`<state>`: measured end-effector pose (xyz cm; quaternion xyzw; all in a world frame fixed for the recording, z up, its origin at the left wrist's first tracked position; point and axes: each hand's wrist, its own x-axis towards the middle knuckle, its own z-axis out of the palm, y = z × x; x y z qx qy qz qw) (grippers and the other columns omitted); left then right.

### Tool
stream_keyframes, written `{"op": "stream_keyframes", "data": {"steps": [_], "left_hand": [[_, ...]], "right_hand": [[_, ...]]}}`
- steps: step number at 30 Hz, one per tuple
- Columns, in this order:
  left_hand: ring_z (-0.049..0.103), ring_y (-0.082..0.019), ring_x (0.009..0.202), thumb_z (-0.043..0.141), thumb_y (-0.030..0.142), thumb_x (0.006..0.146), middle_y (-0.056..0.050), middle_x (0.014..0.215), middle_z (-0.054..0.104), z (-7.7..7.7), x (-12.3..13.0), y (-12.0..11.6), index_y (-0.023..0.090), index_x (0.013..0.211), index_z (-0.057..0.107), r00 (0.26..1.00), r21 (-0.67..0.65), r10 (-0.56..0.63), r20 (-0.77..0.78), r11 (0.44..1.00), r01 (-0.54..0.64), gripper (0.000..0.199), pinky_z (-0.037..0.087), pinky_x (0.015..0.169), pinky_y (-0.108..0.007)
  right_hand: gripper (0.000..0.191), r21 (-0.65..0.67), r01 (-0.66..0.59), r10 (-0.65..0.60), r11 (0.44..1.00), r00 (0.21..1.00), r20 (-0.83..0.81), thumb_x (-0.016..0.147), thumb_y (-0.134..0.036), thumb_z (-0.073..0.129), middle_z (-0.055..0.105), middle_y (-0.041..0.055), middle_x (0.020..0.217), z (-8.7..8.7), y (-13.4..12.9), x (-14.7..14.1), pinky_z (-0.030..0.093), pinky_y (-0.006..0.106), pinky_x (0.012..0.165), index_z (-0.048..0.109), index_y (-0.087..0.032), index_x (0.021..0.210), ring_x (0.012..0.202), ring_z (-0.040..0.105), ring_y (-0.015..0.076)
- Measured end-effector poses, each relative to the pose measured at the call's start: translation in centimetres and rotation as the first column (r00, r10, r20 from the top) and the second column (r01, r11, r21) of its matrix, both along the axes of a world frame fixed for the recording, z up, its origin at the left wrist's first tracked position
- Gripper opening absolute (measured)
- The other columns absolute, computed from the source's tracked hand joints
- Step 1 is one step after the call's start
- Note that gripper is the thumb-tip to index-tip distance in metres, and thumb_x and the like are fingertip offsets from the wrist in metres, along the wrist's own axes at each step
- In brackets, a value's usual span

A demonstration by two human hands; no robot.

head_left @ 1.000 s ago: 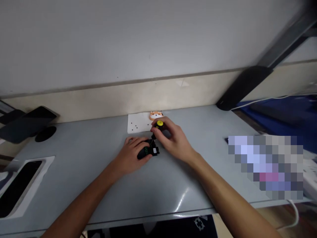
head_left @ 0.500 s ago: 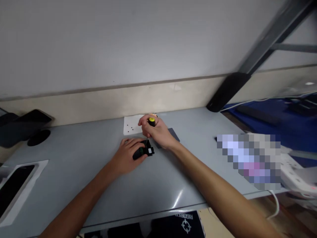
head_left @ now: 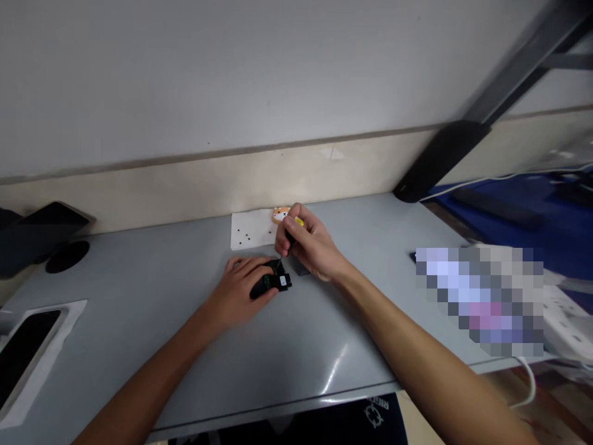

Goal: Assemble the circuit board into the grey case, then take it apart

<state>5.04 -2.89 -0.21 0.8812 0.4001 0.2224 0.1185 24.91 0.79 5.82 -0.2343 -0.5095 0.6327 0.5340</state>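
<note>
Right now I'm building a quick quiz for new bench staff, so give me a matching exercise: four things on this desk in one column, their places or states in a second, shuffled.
Things:
1. small black device
2. yellow-capped screwdriver
3. white paper with black specks
4. orange figure

Places or states:
A. lies flat by the wall
B. gripped in the right hand
C. pinned to the desk under the left hand
D. sits at the paper's right edge

Pairs: 1-C, 2-B, 3-A, 4-D
</note>
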Motion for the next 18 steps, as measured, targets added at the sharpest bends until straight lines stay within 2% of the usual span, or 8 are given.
{"op": "stream_keyframes", "data": {"steps": [3,9,14,16,18], "left_hand": [[0.057,-0.024,0.128,0.064,0.034,0.097,-0.002,0.140,0.062,0.01,0.00,0.00,0.027,0.114,0.062,1.000,-0.015,0.000,-0.003,1.000,0.000,0.018,0.033,0.110,-0.044],[0.058,-0.025,0.127,0.065,0.035,0.096,-0.003,0.138,0.064,0.02,0.00,0.07,0.028,0.114,0.063,1.000,-0.022,0.008,0.011,1.000,-0.007,0.020,0.035,0.109,-0.045],[0.058,-0.025,0.127,0.067,0.033,0.093,-0.003,0.139,0.063,-0.07,-0.09,0.11,0.026,0.114,0.061,0.999,-0.031,0.004,0.032,1.000,-0.003,0.022,0.033,0.112,-0.046],[0.058,-0.025,0.126,0.068,0.032,0.093,-0.004,0.137,0.064,-0.14,-0.12,0.13,0.026,0.115,0.059,0.999,-0.036,0.002,0.034,0.999,-0.001,0.024,0.033,0.112,-0.046],[0.059,-0.024,0.126,0.067,0.031,0.093,-0.004,0.137,0.065,-0.20,-0.14,0.13,0.026,0.115,0.059,0.999,-0.039,-0.003,0.034,0.999,0.004,0.024,0.033,0.111,-0.046]], "right_hand": [[0.032,0.027,0.020,-0.020,0.999,0.999,0.028,0.097,-0.054,0.059,0.041,-0.0067,0.063,-0.12,0.04,-0.29,0.037,0.027,0.058,0.049,-0.025,0.088,0.056,0.038,0.0101],[0.045,0.057,-0.010,0.004,0.998,0.995,0.097,0.101,-0.062,0.042,0.048,-0.0006,0.072,0.09,-0.35,-0.48,0.042,0.031,0.065,0.063,-0.023,0.094,0.065,0.046,0.0142],[0.030,0.099,-0.003,-0.004,0.995,0.997,0.072,0.095,-0.048,0.064,0.062,0.0020,0.086,0.11,-0.62,-0.18,0.045,0.032,0.077,0.053,-0.023,0.083,0.079,0.057,0.0153],[0.031,0.053,-0.034,0.032,0.998,0.999,0.037,0.094,-0.047,0.067,0.061,-0.0004,0.081,-0.06,-0.58,-0.15,0.045,0.031,0.073,0.047,-0.024,0.084,0.074,0.057,0.0143],[0.033,0.010,-0.041,0.041,0.999,0.999,0.021,0.094,-0.050,0.065,0.051,-0.0047,0.068,-0.30,-0.39,-0.20,0.041,0.028,0.063,0.046,-0.025,0.085,0.061,0.048,0.0118]]}}
